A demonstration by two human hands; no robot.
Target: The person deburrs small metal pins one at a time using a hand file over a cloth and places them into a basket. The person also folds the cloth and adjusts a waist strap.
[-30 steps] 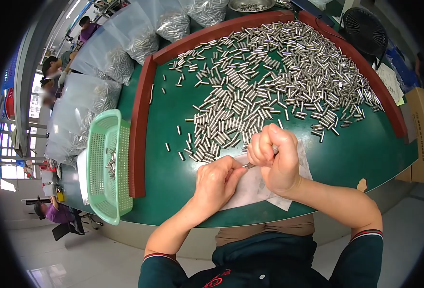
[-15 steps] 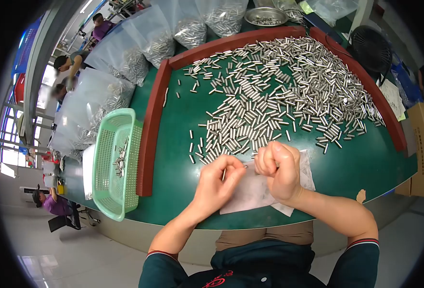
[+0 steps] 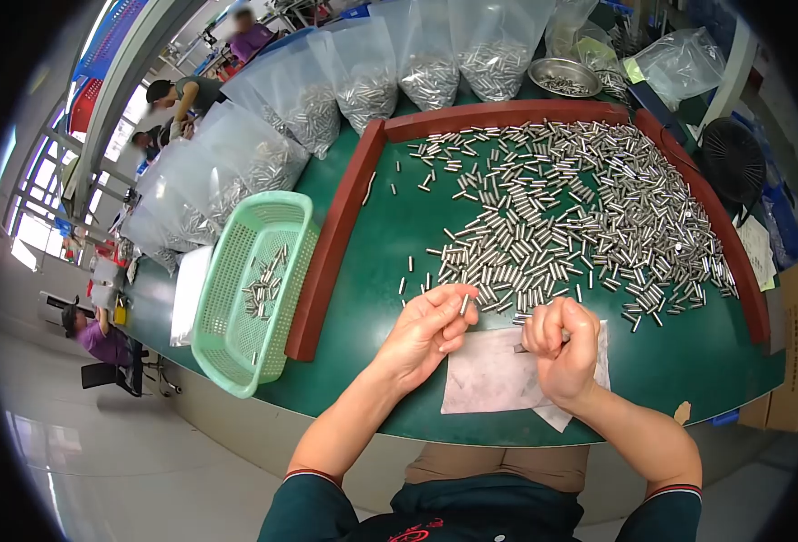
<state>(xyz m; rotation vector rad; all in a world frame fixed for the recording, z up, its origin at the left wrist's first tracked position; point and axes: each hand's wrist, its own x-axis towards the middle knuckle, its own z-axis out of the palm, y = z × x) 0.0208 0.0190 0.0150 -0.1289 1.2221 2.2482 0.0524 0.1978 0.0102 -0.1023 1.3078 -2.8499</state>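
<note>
A short shiny metal pin (image 3: 465,305) is pinched between the thumb and fingertips of my left hand (image 3: 424,334). My right hand (image 3: 563,350) is curled into a fist just to its right. Something small and dark pokes out at its thumb side, possibly another pin; most of what it holds is hidden. Beneath and between both hands lies a stained pale cloth (image 3: 485,379). Just beyond my fingers spreads a large pile of loose metal pins (image 3: 598,208) on the green table (image 3: 363,298).
A green plastic basket (image 3: 207,330) with some pins stands left of a red-brown wooden rail (image 3: 327,271). Clear bags of pins (image 3: 363,90) line the back and left. A metal bowl (image 3: 565,78) and a black fan (image 3: 732,161) are farther back. Other people sit at left.
The view has turned left, so the table appears shifted right and down. My left hand has rotated, turning the pin more upright at its fingertips. My right fist stays closed, slightly farther from the left hand.
</note>
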